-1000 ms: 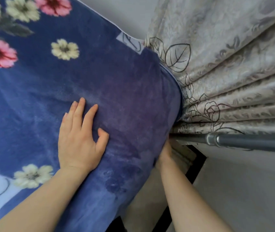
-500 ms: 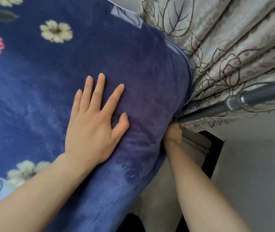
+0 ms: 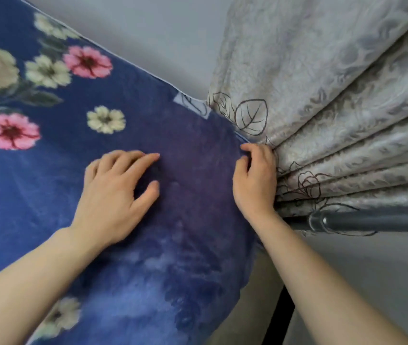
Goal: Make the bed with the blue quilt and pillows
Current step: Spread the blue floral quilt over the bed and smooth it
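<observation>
The blue quilt (image 3: 178, 135), plush with pink and cream flowers, covers the bed and fills the left and middle of the head view. Its far corner meets the curtain. My left hand (image 3: 115, 192) rests palm down on the quilt near that corner, fingers a little bent and holding nothing. My right hand (image 3: 255, 180) is at the quilt's right edge beside the curtain, with fingers and thumb curled onto the fabric at the corner. No pillow is in view.
A beige patterned curtain (image 3: 334, 100) hangs in folds right against the bed's corner. A grey metal rail (image 3: 377, 220) runs off to the right below it. A pale wall (image 3: 153, 33) stands behind the bed, and grey floor (image 3: 372, 282) lies at the lower right.
My right hand came up from under the quilt's side edge onto the top corner. My left hand stayed on the quilt, its fingers going from flat and spread to slightly bent.
</observation>
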The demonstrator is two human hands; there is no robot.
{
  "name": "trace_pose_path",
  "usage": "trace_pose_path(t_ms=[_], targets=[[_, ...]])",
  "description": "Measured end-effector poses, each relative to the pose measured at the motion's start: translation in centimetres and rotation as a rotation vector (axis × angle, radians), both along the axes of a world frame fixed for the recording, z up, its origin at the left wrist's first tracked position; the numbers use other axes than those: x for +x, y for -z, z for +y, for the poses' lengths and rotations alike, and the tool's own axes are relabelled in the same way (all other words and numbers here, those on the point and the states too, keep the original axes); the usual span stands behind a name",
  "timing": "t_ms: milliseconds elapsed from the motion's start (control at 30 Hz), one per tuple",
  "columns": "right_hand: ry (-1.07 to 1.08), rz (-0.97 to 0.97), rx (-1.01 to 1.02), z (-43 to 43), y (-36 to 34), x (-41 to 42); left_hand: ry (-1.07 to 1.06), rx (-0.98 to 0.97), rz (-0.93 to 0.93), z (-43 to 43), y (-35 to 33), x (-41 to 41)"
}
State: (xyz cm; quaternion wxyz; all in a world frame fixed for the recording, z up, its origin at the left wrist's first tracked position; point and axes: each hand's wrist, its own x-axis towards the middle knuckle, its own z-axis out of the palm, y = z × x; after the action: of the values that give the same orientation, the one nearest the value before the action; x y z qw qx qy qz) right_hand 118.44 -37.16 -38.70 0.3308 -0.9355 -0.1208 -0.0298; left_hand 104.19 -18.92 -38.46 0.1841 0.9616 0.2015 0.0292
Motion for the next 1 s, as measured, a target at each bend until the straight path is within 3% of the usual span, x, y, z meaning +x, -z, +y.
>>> trace_pose_path(t_ms=[133, 300, 433, 533, 633, 800, 933, 1000], targets=[[-0.358, 0.089, -0.174, 7.9, -0.9, 4.6, -0.353, 0.037, 0.028, 5.0, 2.0, 1.3], [-0.48, 0.139, -0.355, 15.6, 0.1, 7.3, -0.309, 0.06, 0.034, 4.9, 3.1, 1.7], [-0.573, -0.096, -0.51, 18.0, 0.6, 6.7, -0.298, 0.055, 0.054, 5.7, 3.3, 1.8], [-0.719, -0.087, -0.481, 19.3, 0.0, 6.9, -0.298, 0.025, 0.073, 5.7, 3.5, 1.9], [-0.886, -0.221, -0.665, 19.5, -2.6, 9.9, -0.306, -0.058, 0.024, 5.9, 2.1, 2.0], [-0.86, -0.35, -0.844, 18.8, -3.0, 13.0, -0.453, -0.042, -0.155, 7.4, -1.9, 2.4], [-0.781, -0.183, -0.832, 18.6, 1.1, 10.9, -0.371, 0.027, 0.122, 6.4, 1.1, 2.2], [-0.753, -0.088, -0.79, 18.3, 2.0, 11.6, -0.376, 0.098, 0.159, 5.1, 2.7, 2.7]])
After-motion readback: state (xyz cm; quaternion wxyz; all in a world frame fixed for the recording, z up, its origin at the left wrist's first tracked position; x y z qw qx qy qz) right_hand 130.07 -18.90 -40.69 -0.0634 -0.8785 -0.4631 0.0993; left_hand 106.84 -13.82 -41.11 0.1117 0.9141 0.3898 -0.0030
